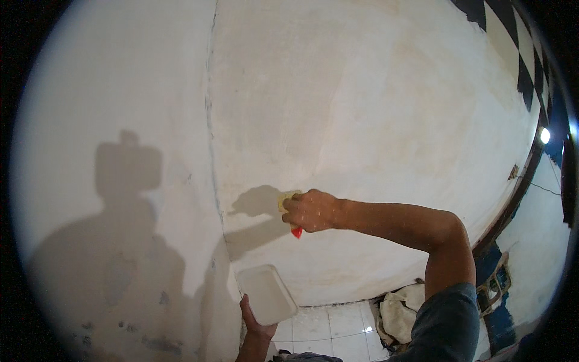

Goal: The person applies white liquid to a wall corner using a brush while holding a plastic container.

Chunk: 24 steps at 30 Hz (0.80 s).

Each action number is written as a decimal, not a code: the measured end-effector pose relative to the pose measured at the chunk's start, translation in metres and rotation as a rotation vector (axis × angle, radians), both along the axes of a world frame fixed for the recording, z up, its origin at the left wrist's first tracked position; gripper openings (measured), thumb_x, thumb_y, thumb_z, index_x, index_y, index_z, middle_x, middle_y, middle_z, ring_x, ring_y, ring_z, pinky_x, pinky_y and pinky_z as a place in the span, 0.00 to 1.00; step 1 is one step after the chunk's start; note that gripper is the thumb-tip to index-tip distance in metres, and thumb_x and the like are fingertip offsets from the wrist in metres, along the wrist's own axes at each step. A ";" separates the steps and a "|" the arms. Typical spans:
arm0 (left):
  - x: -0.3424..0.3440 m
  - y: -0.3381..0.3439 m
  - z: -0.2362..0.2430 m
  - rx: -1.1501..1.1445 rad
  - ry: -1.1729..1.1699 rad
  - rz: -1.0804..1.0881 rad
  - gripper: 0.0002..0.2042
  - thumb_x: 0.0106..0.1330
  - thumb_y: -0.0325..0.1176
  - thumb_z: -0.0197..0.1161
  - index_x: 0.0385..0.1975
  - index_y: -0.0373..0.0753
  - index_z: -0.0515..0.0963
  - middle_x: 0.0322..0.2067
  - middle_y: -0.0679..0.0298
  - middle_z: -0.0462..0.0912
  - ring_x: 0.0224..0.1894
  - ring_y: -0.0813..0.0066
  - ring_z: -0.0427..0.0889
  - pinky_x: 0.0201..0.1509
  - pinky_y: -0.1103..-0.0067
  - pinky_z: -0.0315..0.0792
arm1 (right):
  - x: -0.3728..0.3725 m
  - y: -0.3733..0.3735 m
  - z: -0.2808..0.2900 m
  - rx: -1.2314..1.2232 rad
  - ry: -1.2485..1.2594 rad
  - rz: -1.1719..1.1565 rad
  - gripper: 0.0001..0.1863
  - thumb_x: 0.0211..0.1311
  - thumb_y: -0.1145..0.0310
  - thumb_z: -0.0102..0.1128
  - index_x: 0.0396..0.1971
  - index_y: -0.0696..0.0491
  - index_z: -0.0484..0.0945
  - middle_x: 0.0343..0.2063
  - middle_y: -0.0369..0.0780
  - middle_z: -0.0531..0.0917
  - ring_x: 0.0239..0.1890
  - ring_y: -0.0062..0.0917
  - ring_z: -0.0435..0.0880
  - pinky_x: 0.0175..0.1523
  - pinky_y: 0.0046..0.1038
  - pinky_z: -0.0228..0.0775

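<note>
My right hand (pixel 315 210) is closed around a small yellow tool with a red tip (pixel 296 231); the fingers hide most of it, so its kind is unclear. It is at the off-white wall (pixel 374 133), close to the left corner, and the hand's shadow falls just left of it. Lower down, my left hand (pixel 258 324) grips the near edge of a shallow white rectangular tray (pixel 266 294) with rounded corners. The tray is held tilted in front of the wall corner, above the floor.
A cracked corner joint meets the left wall (pixel 132 229), which bears dark scuffs and my shadow. White floor tiles (pixel 329 323) lie below, with a crumpled beige cloth or sack (pixel 399 317) at the wall's foot. On the right are a lit lamp (pixel 544 135) and a chair-like frame (pixel 499 280).
</note>
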<state>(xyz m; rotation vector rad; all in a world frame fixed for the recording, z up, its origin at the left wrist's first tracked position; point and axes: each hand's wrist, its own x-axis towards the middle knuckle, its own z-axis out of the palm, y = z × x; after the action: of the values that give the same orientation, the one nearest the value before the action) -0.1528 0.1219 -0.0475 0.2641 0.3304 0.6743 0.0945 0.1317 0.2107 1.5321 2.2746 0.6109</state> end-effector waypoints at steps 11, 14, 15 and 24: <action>0.002 -0.008 0.003 0.034 0.029 0.013 0.31 0.60 0.61 0.52 0.61 0.53 0.68 0.54 0.69 0.75 0.56 0.61 0.73 0.55 0.57 0.70 | 0.019 -0.015 0.334 1.282 0.424 0.166 0.12 0.60 0.67 0.53 0.33 0.56 0.83 0.31 0.46 0.86 0.34 0.31 0.84 0.41 0.31 0.75; 0.002 -0.010 0.004 0.043 -0.014 -0.037 0.31 0.61 0.61 0.52 0.61 0.53 0.68 0.55 0.69 0.74 0.56 0.61 0.73 0.56 0.57 0.70 | 0.057 0.024 0.285 1.041 -0.113 -0.101 0.11 0.61 0.68 0.59 0.43 0.51 0.79 0.41 0.41 0.83 0.44 0.36 0.83 0.40 0.34 0.81; -0.001 -0.009 0.002 0.041 -0.007 -0.019 0.31 0.61 0.61 0.52 0.61 0.53 0.68 0.55 0.69 0.74 0.56 0.61 0.73 0.56 0.57 0.70 | 0.048 0.040 0.232 0.856 -0.136 -0.157 0.12 0.58 0.66 0.60 0.43 0.50 0.78 0.46 0.39 0.81 0.48 0.34 0.81 0.47 0.32 0.78; 0.000 -0.006 -0.003 0.004 -0.016 -0.038 0.29 0.63 0.58 0.50 0.60 0.51 0.69 0.54 0.66 0.76 0.56 0.62 0.75 0.57 0.59 0.71 | -0.006 0.016 -0.011 -0.030 0.165 -0.145 0.12 0.56 0.66 0.59 0.42 0.48 0.80 0.47 0.41 0.81 0.45 0.35 0.83 0.48 0.36 0.78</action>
<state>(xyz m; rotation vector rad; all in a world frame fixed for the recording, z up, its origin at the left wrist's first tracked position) -0.1532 0.1157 -0.0509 0.2681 0.3085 0.6397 0.0881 0.1477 0.2002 1.7726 2.2517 0.4229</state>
